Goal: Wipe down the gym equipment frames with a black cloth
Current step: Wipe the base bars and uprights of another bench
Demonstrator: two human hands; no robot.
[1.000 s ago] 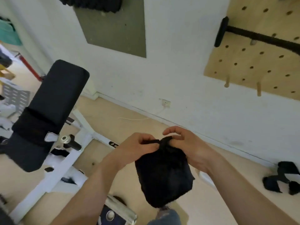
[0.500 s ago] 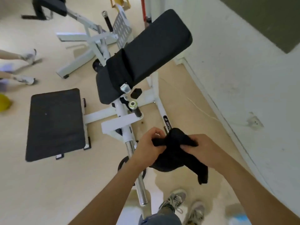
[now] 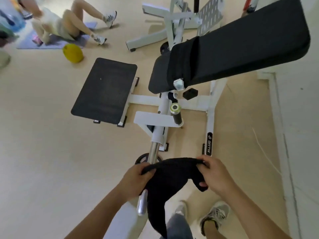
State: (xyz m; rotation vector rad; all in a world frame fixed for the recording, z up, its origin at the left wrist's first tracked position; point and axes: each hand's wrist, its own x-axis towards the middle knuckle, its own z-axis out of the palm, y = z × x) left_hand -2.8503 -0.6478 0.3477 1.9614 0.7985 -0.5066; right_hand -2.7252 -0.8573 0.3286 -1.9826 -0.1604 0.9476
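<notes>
A black cloth (image 3: 165, 180) hangs stretched between my two hands at the bottom centre. My left hand (image 3: 136, 180) grips its left end and my right hand (image 3: 214, 178) grips its right end. Just beyond the cloth stands a white gym machine frame (image 3: 209, 121) with a chrome bar (image 3: 153, 152) running down toward me. A black pad (image 3: 233, 47) juts out over the frame at the upper right, and a black foot plate (image 3: 105, 90) lies at its left.
A person lies on a mat (image 3: 57, 23) at the upper left beside a yellow ball (image 3: 73, 53). Another white machine (image 3: 172, 19) stands at the top. A white wall (image 3: 300, 118) runs along the right. My shoes (image 3: 214, 216) are at the bottom.
My view has swung down and left from the wall to the machine and floor. My hands have drawn the bunched cloth apart into a stretched band.
</notes>
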